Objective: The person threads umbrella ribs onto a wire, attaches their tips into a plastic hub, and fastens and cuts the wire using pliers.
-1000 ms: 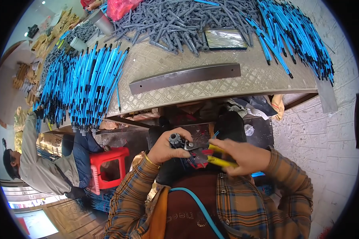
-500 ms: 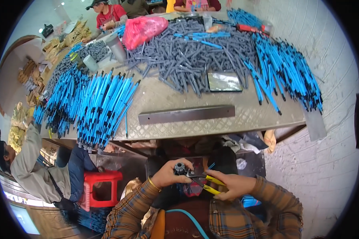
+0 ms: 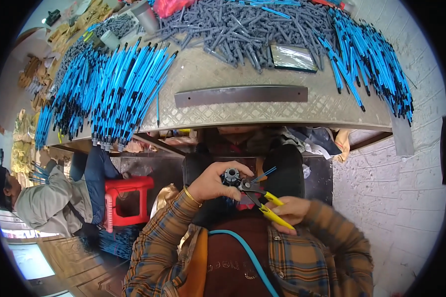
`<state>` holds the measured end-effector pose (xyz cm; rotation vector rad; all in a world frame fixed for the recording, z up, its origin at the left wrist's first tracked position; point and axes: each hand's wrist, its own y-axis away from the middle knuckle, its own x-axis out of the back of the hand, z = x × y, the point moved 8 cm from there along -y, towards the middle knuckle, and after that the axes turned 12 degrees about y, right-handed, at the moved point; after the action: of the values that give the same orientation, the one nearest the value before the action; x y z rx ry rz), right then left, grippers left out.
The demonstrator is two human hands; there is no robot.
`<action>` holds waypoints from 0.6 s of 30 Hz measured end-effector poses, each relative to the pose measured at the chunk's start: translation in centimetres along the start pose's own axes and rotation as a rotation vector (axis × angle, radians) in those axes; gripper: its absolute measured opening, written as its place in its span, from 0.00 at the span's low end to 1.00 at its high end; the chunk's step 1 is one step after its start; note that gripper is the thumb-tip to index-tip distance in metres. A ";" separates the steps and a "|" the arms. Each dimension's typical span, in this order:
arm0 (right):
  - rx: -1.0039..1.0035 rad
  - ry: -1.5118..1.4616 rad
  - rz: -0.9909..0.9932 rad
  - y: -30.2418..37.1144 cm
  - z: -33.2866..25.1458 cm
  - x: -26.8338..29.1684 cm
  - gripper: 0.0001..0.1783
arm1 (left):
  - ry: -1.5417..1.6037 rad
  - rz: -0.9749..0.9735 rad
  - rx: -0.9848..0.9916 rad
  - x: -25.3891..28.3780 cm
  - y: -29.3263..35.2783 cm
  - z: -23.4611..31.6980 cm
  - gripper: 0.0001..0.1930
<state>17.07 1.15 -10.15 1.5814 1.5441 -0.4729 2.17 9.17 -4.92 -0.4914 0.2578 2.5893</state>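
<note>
Above my lap, my left hand (image 3: 217, 181) is closed around a grey ribbed plastic fitting (image 3: 230, 175) with a round hole facing up. Thin blue rods (image 3: 266, 174) stick out beyond my left fingers; whether they join the fitting is hidden. My right hand (image 3: 291, 212) grips the yellow handles of dark-jawed pliers (image 3: 275, 218). The handles are spread apart, and the jaws reach up to my left fingertips beside the fitting. What lies between the jaws is too small to tell.
The table (image 3: 203, 113) bears a dark metal bar (image 3: 240, 94), a heap of grey plastic pieces (image 3: 233, 34), a phone-like slab (image 3: 293, 58) and bundles of blue rods (image 3: 129, 89). At left, a co-worker (image 3: 49, 198) sits near a red stool (image 3: 129, 198).
The whole view has tilted downward. The pliers now slant more steeply, still gripped by my right hand beside the fitting. The co-worker's arm has come down from the table.
</note>
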 end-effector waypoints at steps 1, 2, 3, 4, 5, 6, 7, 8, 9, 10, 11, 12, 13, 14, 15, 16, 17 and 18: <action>0.097 -0.262 -0.179 -0.3 0.2 -0.4 0.14 | 0.004 0.006 0.004 0.2 -0.2 -0.1 0.30; 0.097 -0.271 -0.184 -0.3 0.2 -0.4 0.14 | 0.004 -0.008 0.010 0.3 -0.1 -0.3 0.30; 0.080 -0.232 -0.165 -0.2 0.1 -0.2 0.14 | 0.003 -0.025 0.013 0.3 0.0 -0.4 0.30; 0.066 -0.193 -0.142 0.0 -0.2 0.0 0.14 | 0.002 -0.046 0.017 0.1 0.1 -0.5 0.30; 0.053 -0.153 -0.119 0.3 -0.6 0.1 0.14 | 0.002 -0.050 0.023 0.0 0.2 -0.5 0.30; 0.058 -0.155 -0.116 0.6 -1.5 -0.3 0.14 | 0.003 -0.050 0.026 -0.1 0.3 -0.4 0.29; 0.021 -0.035 -0.027 1.2 -2.2 -0.2 0.14 | 0.005 -0.044 0.026 -0.3 0.3 -0.2 0.28; -0.016 0.086 0.063 1.8 -3.1 -0.1 0.14 | 0.006 -0.038 0.025 -0.4 0.3 -0.1 0.27; -0.053 0.206 0.156 2.5 -3.9 0.1 0.14 | 0.007 -0.041 0.025 -0.7 0.2 -0.1 0.27; -0.053 0.204 0.156 2.8 -4.7 -0.3 0.14 | -0.025 -0.053 0.025 -0.8 0.1 -0.1 0.26; -0.088 0.244 0.185 3.2 -5.2 -0.3 0.14 | -0.057 -0.065 0.024 -1.0 0.1 -0.1 0.24; -0.122 0.284 0.211 3.4 -5.6 -0.3 0.14 | -0.091 -0.076 0.026 -1.1 0.1 -0.1 0.23; -0.156 0.324 0.237 3.6 -5.9 -0.3 0.14 | -0.091 -0.075 0.030 -1.1 0.2 0.0 0.23; -0.153 0.322 0.238 3.7 -6.5 -0.5 0.14 | -0.087 -0.071 0.050 -1.1 0.2 0.0 0.22; -0.172 0.340 0.257 3.8 -6.9 -0.6 0.14 | -0.082 -0.068 0.070 -1.0 0.1 -0.1 0.20; -0.192 0.357 0.276 3.8 -7.2 -0.6 0.14 | -0.076 -0.064 0.090 -0.9 0.1 -0.2 0.19; -0.212 0.376 0.296 4.0 -7.4 -0.5 0.15 | -0.076 -0.066 0.092 -1.0 0.0 -0.1 0.19; -0.211 0.374 0.297 4.0 -7.6 -0.5 0.15 | -0.073 -0.060 0.094 -0.9 0.0 -0.2 0.19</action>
<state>18.59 7.25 -4.20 1.7586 1.5306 0.1557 2.97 8.76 -4.71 -0.3646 0.3333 2.5179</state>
